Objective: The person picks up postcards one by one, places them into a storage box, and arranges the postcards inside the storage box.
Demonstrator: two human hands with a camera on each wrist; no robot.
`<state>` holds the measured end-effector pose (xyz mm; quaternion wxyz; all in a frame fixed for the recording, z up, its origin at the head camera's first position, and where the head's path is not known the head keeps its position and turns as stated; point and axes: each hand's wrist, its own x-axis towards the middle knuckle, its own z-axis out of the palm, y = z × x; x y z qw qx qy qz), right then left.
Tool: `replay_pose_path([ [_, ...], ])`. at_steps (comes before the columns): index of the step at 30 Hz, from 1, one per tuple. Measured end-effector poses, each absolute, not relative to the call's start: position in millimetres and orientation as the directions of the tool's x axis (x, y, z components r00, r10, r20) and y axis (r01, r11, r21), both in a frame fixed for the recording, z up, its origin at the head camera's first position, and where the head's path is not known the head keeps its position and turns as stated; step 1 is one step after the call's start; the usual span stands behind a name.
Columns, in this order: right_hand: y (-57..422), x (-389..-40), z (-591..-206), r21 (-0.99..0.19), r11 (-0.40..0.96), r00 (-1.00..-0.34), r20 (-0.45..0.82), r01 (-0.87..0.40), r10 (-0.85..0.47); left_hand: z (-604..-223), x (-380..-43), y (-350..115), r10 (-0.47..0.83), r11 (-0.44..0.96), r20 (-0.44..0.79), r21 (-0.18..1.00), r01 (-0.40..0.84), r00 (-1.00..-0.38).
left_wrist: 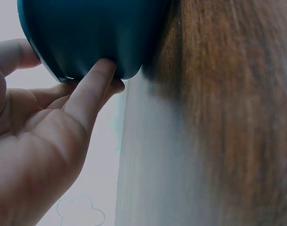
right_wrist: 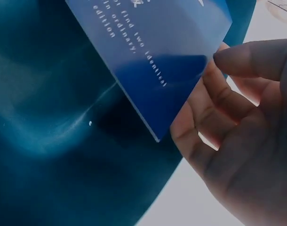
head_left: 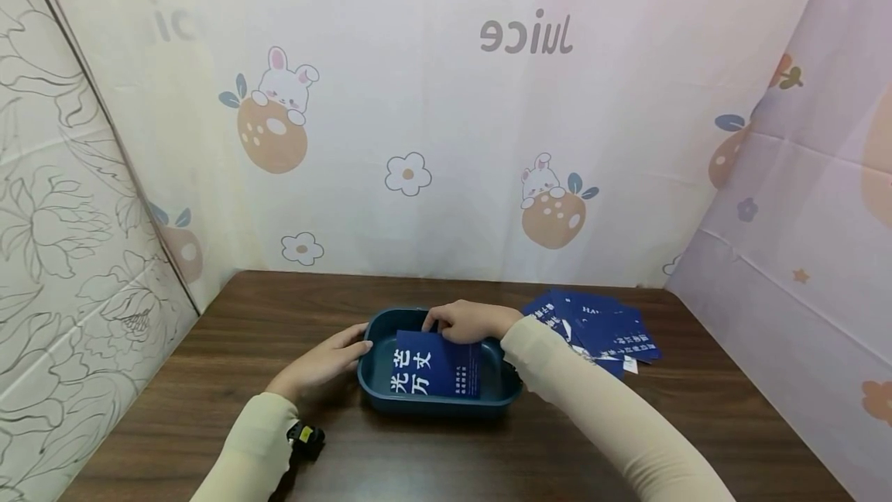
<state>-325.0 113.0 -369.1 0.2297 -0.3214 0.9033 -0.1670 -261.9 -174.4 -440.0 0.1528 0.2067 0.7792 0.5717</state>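
A dark teal oblong plastic basin (head_left: 439, 409) stands on the table. My left hand (head_left: 324, 362) holds its left end, the thumb at the rim; in the left wrist view other fingers (left_wrist: 94, 87) press against the outer wall. Reaching over the far side, my right hand (head_left: 468, 321) pinches the edge of a blue printed card (head_left: 439, 370) with large white characters. The card slants inside the basin. In the right wrist view the card (right_wrist: 167, 89) shows small white English lettering, with thumb and fingers at one edge.
Several similar blue cards (head_left: 602, 324) lie spread and overlapping at the back right of the brown wooden table (head_left: 293, 308), beyond my right forearm. A printed curtain (head_left: 418, 99) hangs along the table's back edge. A black strap device (head_left: 307, 438) sits on my left wrist.
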Motion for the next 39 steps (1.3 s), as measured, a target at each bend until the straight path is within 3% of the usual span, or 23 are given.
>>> replay_pose_path([
  [5,113.7,-327.2,-369.0,-0.435,0.739,-0.699,-0.286,-0.515,-0.655,-441.0,-262.2,-173.3,0.48,0.275,-0.017,0.952,0.132,-0.877],
  [17,111.3,-327.4,-373.7,-0.37,0.777,-0.69,-0.365,-0.509,-0.625,-442.0,-262.3,-173.5,0.491,0.26,-0.012,0.956,0.133,-0.871],
  [39,132.2,-331.6,-353.1,-0.413,0.737,-0.718,-0.236,-0.536,-0.655,-442.1,-261.1,-172.2,0.448,0.287,-0.045,0.953,0.096,-0.893],
])
